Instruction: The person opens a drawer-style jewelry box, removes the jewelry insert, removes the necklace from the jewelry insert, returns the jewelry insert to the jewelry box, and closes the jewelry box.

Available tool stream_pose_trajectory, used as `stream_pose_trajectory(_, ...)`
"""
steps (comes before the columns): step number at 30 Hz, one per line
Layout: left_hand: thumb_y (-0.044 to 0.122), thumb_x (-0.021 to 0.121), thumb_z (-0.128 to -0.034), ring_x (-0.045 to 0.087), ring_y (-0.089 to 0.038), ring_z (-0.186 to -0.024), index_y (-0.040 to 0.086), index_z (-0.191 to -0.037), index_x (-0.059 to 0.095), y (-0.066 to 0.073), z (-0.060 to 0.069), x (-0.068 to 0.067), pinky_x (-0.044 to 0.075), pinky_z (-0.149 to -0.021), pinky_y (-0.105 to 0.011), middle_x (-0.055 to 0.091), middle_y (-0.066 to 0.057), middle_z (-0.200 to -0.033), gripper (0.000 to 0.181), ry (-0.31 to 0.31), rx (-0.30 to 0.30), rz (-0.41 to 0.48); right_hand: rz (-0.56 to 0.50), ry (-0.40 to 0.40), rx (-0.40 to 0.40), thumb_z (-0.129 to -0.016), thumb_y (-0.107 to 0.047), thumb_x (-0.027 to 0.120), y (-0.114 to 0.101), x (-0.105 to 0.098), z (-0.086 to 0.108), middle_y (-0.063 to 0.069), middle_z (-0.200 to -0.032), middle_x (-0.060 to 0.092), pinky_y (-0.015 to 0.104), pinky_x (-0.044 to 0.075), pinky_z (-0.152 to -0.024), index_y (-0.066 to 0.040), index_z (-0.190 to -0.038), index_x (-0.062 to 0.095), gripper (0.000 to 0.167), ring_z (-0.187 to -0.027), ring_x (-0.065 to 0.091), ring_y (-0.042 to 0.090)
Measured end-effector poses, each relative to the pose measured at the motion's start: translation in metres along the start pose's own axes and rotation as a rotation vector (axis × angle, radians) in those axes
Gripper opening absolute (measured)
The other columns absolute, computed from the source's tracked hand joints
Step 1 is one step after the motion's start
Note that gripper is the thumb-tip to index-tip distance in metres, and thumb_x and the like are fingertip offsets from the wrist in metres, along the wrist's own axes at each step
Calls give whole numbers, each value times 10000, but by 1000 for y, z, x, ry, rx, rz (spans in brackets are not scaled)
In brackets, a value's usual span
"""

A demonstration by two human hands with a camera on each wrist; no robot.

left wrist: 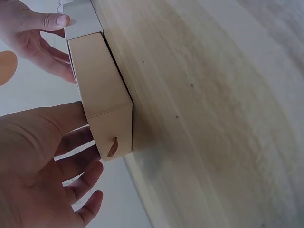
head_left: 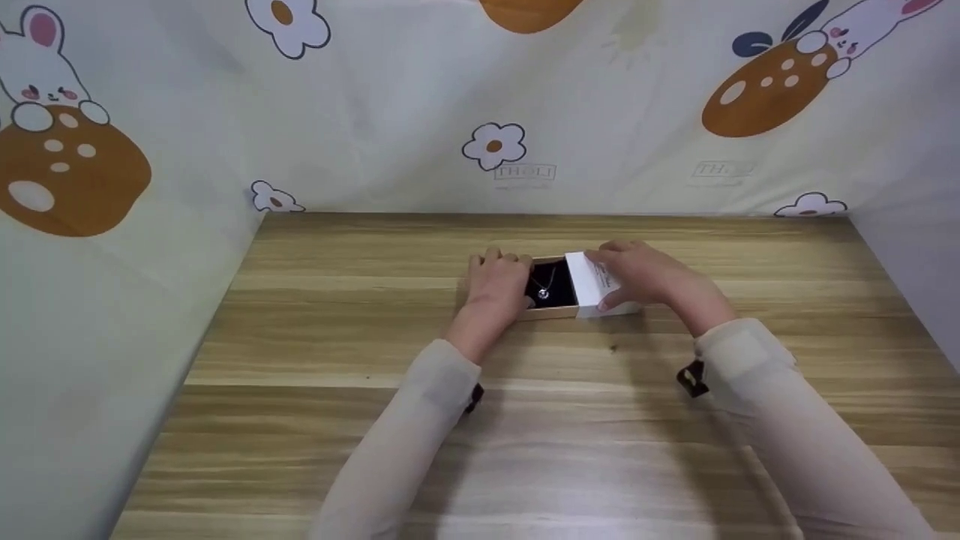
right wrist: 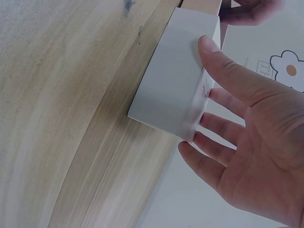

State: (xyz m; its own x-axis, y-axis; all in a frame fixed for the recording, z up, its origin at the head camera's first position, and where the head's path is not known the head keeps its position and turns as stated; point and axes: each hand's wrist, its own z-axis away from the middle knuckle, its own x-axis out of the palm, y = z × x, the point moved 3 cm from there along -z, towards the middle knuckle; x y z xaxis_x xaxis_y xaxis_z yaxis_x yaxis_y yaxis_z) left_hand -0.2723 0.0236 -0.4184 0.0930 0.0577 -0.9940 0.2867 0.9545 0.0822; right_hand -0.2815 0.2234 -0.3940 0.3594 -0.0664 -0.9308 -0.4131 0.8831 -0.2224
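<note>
A tan drawer [head_left: 553, 313] with a black lining stands partly out of a white box sleeve [head_left: 592, 289]. A silver necklace [head_left: 544, 292] with a clear pendant lies on the lining. My left hand [head_left: 497, 289] grips the drawer's left part from above. In the left wrist view, that hand [left wrist: 35, 164] has its fingers at the drawer [left wrist: 107, 76], near a small brown tab [left wrist: 113, 147] on its end. My right hand [head_left: 645, 274] holds the sleeve; in the right wrist view its thumb presses the side of the sleeve [right wrist: 166, 71], with the fingers along the printed face.
The box rests on a wood-grain table [head_left: 337, 337], towards its far edge. Behind and at the left hangs a pale cloth [head_left: 390, 97] printed with rabbits and flowers. Dark straps [head_left: 694, 379] show near both cuffs.
</note>
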Motion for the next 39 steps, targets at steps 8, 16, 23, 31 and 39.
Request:
stream_pose_trajectory(8, 353, 772, -863, 485, -274, -1228, 110, -1324, 577, 4, -6, 3, 359, -1029, -488, 640, -67, -1306, 557, -37, -18, -15, -4, 8, 1, -793, -316, 818, 0, 0, -1, 269, -1533, 386, 627, 305, -1156, -47, -1527, 355, 909, -1403, 355, 508)
stream_pose_trajectory(16, 324, 778, -863, 457, -275, -1234, 103, -1320, 549, 5, -4, 2, 356, -992, -447, 553, -82, -1304, 557, -7, -38, 15, 5, 16, -2, -789, -296, 822, 1, 0, -1, 273, -1525, 395, 614, 313, -1158, -39, -1520, 366, 899, -1399, 369, 497)
stream_pose_trajectory(23, 247, 752, -889, 498, -273, -1264, 153, -1348, 486, 2, -3, -3, 356, -1015, -439, 569, -66, -1353, 539, -10, -34, 164, 0, 11, 2, -800, -299, 814, 1, 2, -3, 262, -1532, 390, 618, 330, -1145, -45, -1526, 356, 895, -1389, 382, 500)
stream_pose_trajectory(31, 154, 697, -928, 617, -265, -1187, 105, -1313, 550, -10, 0, -13, 510, -1022, -401, 653, -113, -1285, 414, -31, -21, 506, 6, 14, -14, -794, -307, 816, -1, 2, -3, 282, -1532, 381, 627, 314, -1150, -33, -1523, 355, 905, -1388, 372, 519)
stream_pose_trajectory(39, 132, 694, -925, 612, -266, -1177, 98, -1294, 582, -19, 5, -19, 496, -1043, -409, 660, -113, -1262, 387, -2, -49, 702, -45, 35, -4, -819, -296, 796, 4, 8, 1, 283, -1583, 286, 621, 264, -1177, -47, -1524, 358, 867, -1442, 293, 503)
